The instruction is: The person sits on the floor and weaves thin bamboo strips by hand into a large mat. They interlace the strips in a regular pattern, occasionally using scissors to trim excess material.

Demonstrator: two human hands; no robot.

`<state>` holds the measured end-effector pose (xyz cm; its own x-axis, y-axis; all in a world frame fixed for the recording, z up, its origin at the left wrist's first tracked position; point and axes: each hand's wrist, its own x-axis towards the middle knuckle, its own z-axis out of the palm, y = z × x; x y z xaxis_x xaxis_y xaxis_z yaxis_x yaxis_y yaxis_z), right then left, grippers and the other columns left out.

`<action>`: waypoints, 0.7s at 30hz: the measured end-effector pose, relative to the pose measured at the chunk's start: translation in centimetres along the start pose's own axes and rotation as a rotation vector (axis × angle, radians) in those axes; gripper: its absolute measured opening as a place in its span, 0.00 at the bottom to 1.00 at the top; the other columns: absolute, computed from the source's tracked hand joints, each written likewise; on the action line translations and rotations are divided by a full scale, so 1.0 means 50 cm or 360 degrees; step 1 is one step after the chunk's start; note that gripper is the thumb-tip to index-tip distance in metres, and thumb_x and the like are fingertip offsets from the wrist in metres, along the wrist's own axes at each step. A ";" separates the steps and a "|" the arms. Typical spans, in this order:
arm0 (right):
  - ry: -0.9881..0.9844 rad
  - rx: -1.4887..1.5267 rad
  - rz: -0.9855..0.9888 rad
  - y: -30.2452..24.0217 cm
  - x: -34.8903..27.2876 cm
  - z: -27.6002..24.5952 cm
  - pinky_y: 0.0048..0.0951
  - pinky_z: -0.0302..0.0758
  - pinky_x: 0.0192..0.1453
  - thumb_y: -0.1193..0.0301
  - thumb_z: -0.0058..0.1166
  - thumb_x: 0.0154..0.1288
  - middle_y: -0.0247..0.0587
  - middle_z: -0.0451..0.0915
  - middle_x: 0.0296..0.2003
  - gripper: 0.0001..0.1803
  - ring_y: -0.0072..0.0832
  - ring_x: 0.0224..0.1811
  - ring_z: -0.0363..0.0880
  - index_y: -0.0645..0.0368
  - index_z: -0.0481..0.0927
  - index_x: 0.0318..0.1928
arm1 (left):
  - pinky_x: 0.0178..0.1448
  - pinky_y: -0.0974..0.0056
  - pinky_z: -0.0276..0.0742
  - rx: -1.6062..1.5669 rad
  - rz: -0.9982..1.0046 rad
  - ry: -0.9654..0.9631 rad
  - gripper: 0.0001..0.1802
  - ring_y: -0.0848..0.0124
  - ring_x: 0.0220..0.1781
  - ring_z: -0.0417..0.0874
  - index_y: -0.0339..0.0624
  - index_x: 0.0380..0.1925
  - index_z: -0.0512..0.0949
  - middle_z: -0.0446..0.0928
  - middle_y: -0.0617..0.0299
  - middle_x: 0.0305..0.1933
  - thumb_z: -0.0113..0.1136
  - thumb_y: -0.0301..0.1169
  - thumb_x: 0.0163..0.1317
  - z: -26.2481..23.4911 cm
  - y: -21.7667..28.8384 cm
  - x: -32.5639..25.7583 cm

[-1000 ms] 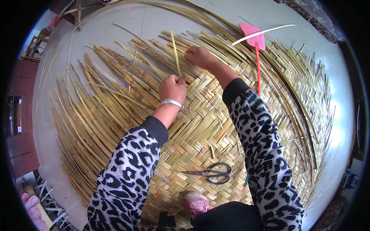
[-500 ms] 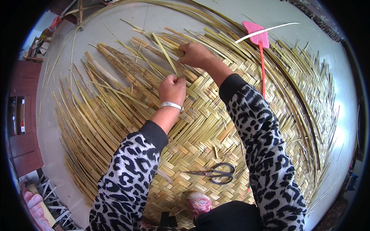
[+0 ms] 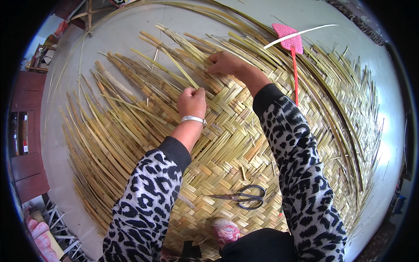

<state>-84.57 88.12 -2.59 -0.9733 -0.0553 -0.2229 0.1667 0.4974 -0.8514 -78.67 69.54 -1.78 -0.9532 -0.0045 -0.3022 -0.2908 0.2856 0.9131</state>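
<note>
A large mat (image 3: 244,161) of flat straw-coloured reed strips lies under me, woven in a slanting pattern, with loose ends fanning out to the left and far side. My left hand (image 3: 192,103), a silver bracelet at its wrist, is closed with thumb and fingers pinching a narrow pale-green reed strip (image 3: 178,65) that slants up to the far left. Just beyond and to the right, my right hand (image 3: 226,64) is closed on several reed strips (image 3: 187,45) at the weave's far edge; its fingertips are partly hidden. Both hands are near the border between weave and loose strips.
Scissors (image 3: 238,197) with dark handles rest on the mat near my foot (image 3: 226,230). A pink fly swatter (image 3: 288,37) lies at the far right, a pale strip across it. Long strips (image 3: 338,113) curve over the mat's right side. A reddish-brown cabinet (image 3: 28,135) stands at left.
My right hand has taken hold of several strips, which are now raised and pointing to the far left. My left hand, still pinching its strip, has shifted slightly left.
</note>
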 end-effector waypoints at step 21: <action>0.0478 -0.0300 -0.0030 0.018 -0.039 -0.117 0.33 0.76 0.55 0.64 0.57 0.58 0.46 0.84 0.46 0.19 0.33 0.48 0.83 0.54 0.84 0.50 | 0.45 0.53 0.78 0.0904 0.0442 -0.0488 0.11 0.50 0.41 0.83 0.45 0.37 0.85 0.83 0.49 0.37 0.62 0.38 0.59 0.011 -0.028 0.066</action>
<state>-83.45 93.76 -0.15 -0.9836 0.1773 -0.0344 0.1435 0.6513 -0.7452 -81.38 69.63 -4.21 -0.8956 0.3875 -0.2184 0.1274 0.6939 0.7087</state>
